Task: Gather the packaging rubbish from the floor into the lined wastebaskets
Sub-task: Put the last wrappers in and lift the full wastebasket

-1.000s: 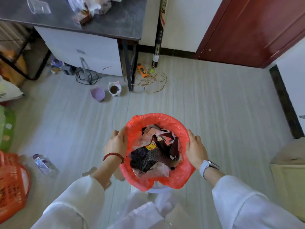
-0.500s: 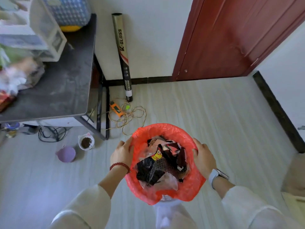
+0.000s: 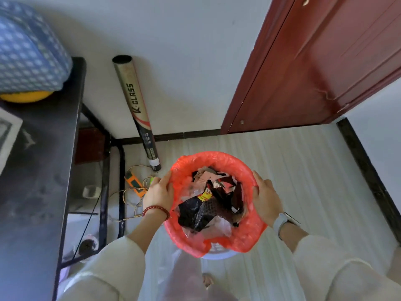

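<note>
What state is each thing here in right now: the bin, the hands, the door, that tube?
Wastebasket: red-lined, nearly full of wrappers.
Left hand: gripping the rim.
Right hand: gripping the opposite rim.
Door: closed.
Tube: leaning against the wall.
Cord: loose on the floor.

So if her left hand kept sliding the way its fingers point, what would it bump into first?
Probably the long cardboard tube leaning on the wall: the left hand, gripping the red-lined wastebasket, points up and away towards it. Depth is unclear; it might pass above the tube's foot.
</note>
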A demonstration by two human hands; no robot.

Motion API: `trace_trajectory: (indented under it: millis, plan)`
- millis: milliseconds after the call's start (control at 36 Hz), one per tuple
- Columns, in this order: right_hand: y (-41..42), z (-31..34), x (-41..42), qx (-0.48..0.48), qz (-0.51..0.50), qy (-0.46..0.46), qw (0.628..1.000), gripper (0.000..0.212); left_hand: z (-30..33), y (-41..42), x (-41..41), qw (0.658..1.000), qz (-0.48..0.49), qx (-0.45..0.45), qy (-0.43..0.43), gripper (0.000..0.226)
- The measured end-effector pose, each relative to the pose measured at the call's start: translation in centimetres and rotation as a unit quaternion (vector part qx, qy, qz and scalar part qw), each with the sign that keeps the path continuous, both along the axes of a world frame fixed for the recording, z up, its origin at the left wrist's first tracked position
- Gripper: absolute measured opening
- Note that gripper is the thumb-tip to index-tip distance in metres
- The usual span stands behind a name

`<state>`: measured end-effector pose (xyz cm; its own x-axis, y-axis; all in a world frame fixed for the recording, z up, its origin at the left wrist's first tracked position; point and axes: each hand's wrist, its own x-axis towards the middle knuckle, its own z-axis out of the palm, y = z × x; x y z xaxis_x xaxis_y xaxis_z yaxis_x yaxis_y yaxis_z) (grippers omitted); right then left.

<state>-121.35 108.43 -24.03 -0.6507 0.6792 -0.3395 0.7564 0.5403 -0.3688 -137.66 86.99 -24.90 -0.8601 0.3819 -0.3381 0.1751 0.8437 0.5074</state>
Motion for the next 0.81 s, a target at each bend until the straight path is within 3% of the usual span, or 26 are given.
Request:
trace_trajectory:
  millis: [139, 444, 639, 806]
  plan:
    - [5.0, -5.8, -9.1, -0.014, -0.020, -0.009, 1.000, 0.049, -6.1, 5.1, -9.5, 0.999, -0.017, 0.005, -0.037, 0.049]
    - [14.8, -26.6, -24.2, -0.059, -0.023, 0.029, 0.998, 0.055, -26.8, 14.3, -23.3, 0.997, 0.014, -0.011, -0.071, 0.060]
    - [18.4, -37.9, -29.5, -0.084, -0.027, 0.031, 0.996, 0.053, -37.3, 19.0, -28.2, 0.995, 0.046, -0.041, -0.081, 0.059]
    - [19.4, -41.8, -32.2, -0.140, -0.038, 0.011, 0.989, 0.058, -41.0, 20.0, -29.6, 0.992, 0.062, -0.041, -0.098, 0.065]
